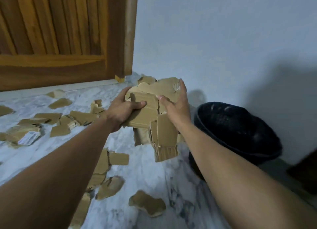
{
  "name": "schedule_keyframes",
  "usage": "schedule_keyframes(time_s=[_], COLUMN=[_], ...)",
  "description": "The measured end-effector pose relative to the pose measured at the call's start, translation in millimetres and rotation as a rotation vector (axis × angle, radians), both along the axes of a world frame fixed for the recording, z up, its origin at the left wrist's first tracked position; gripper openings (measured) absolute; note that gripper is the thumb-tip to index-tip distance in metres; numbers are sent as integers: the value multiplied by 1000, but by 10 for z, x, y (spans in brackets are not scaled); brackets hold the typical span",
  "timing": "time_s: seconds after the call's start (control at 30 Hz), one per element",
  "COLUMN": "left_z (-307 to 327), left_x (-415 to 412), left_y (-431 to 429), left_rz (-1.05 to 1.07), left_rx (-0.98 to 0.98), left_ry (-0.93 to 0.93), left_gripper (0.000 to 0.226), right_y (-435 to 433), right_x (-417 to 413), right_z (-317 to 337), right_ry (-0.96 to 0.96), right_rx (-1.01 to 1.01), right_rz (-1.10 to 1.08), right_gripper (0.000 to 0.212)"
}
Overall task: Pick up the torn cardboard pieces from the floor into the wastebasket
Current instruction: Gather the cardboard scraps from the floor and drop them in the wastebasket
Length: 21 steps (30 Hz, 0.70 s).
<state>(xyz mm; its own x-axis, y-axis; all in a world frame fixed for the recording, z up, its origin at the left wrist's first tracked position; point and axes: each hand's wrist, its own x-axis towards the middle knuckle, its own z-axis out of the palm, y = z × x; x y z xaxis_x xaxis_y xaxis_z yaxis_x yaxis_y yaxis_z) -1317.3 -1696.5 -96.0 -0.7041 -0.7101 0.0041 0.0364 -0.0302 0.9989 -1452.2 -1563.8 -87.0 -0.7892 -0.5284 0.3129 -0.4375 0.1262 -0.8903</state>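
A stack of torn brown cardboard pieces [147,112] is held in the air between both hands, just left of the black wastebasket [240,134]. My left hand [123,110] grips the stack's left side, thumb on top. My right hand [176,103] presses against its right side, fingers along the far edge. Some pieces hang loosely below the stack. Several more torn cardboard pieces [60,119] lie scattered on the marble floor to the left and near me, one [147,203] close to my right forearm. The wastebasket's inside looks dark; I cannot tell what it holds.
A wooden door [65,35] stands at the back left, with a pale wall [223,40] behind the wastebasket. A piece bearing a white label [28,138] lies at the left. A dark object [305,170] sits at the right edge beside the wastebasket.
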Motion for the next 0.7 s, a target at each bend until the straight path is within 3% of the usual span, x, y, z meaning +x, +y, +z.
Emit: schedule_keyframes(time_s=[0.3,0.5,0.6,0.7], left_z=[844,504,214,6], left_x=[-1426,-2256,-2478,-2638], left_y=[934,1485,1696,1802], left_rz=[-56,-106,-138,-193], left_rx=[-77,-109,-127,-112], left_ry=[193,132,44,-58], left_gripper=[61,62,63,78], right_y=[1021,1615,1877,2094], right_x=[-1202,-1962,-2214,-2378], right_z=[997,523,178,43], right_ry=[187,125,93,59], right_rx=[-57,-69,26,122], right_rz=[-145,-230,-262,-279], right_gripper=[92,92,90,80])
